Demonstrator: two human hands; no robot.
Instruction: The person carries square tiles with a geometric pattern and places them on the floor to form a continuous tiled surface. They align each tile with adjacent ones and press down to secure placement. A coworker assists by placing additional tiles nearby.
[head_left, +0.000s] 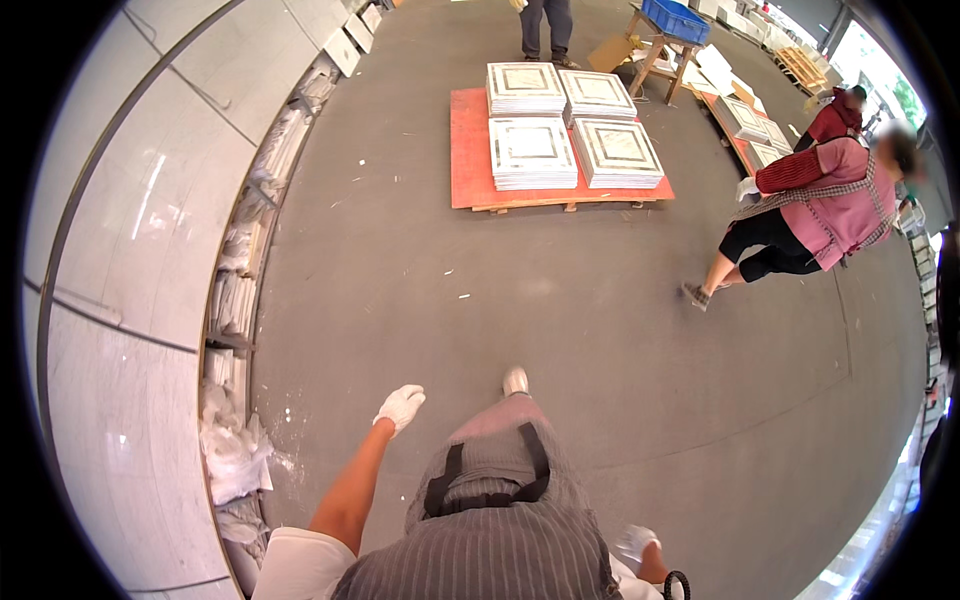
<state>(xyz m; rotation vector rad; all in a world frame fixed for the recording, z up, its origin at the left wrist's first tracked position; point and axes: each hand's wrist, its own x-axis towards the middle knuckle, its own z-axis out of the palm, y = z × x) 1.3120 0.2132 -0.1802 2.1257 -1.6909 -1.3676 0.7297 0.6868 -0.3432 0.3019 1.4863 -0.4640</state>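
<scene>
My left hand (400,408), in a white glove, hangs out to the left above the grey floor. Its fingers are loosely bent, with nothing in them. At the lower right, beside my hip, my right hand (638,545) also wears a white glove. Motion smears its fingers, and part of that arm is behind my body. Neither hand touches anything that I can see. Ahead, several stacks of square marble tiles (533,152) with dark inlaid borders stand on a red pallet board (469,150).
Large white slabs (130,210) line the left, with plastic-wrapped pieces (232,450) beneath. A person in pink (835,195) walks at right, near another in dark red (835,118). Someone's legs (546,28) show behind the stacks. A wooden stand (660,60) bears a blue crate (676,20).
</scene>
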